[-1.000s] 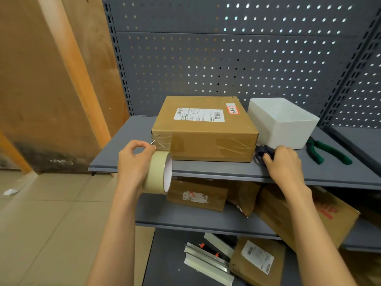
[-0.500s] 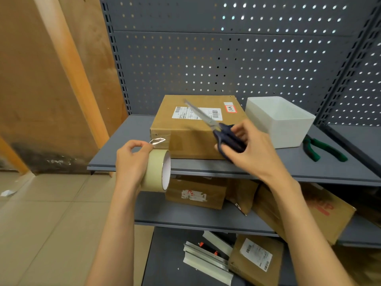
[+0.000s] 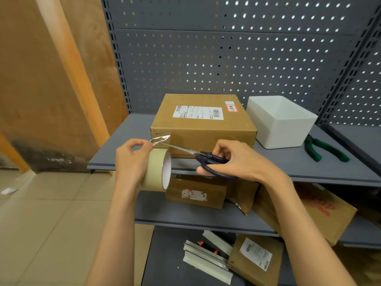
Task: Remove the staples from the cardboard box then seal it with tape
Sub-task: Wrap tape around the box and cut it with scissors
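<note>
Grey pegboard shelf (image 3: 309, 168) carrying the cardboard box (image 3: 203, 129), its front already taped; left hand (image 3: 132, 162) grips the tape roll (image 3: 157, 170), right hand (image 3: 239, 162) grips scissors (image 3: 204, 158) at the taut strip, which appears still uncut

Occlusions and cut-offs, head view. The left hand (image 3: 132, 159) covers the near side of the tape roll (image 3: 157, 170). The right hand (image 3: 237, 159) hides the scissors' (image 3: 208, 159) upper handle loop; the blade tips vanish against the clear tape strip (image 3: 159, 140) (open or closed: cannot tell). Print on the cardboard box's (image 3: 204, 124) shipping label (image 3: 199, 112) is too small to read. The pliers' (image 3: 323, 148) head sits behind the white bin (image 3: 286, 131). Both forearms run off the bottom edge.
</note>
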Motion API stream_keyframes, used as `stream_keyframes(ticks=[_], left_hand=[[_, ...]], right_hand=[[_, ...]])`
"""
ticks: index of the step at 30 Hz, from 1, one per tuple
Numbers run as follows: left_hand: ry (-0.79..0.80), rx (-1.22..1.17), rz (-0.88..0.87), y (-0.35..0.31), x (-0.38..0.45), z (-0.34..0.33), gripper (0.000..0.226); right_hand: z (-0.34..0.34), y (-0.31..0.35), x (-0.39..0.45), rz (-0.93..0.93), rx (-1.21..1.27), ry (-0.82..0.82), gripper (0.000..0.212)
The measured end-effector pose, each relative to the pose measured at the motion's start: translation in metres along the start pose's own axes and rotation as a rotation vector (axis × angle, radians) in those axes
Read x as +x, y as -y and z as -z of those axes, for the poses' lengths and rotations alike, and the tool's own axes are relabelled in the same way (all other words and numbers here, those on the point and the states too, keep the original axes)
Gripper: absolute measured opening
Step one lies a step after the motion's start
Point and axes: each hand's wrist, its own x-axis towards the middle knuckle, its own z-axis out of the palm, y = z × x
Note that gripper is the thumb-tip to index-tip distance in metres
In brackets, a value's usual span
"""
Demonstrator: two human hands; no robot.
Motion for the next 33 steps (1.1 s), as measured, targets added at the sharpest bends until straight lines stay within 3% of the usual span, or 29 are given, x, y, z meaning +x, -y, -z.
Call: stream_keyframes(ticks=[16, 33], left_hand=[[0.005, 0.017, 0.000, -0.003, 0.003, 0.001, 0.013], [-0.024, 0.009, 0.006, -0.003, -0.001, 0.001, 0.008]], right_hand=[[-0.005, 0.011, 0.037, 0.016, 0.067, 0.076, 0.052], [-0.011, 0.009, 0.032, 0.048, 0.131, 0.033, 0.037]])
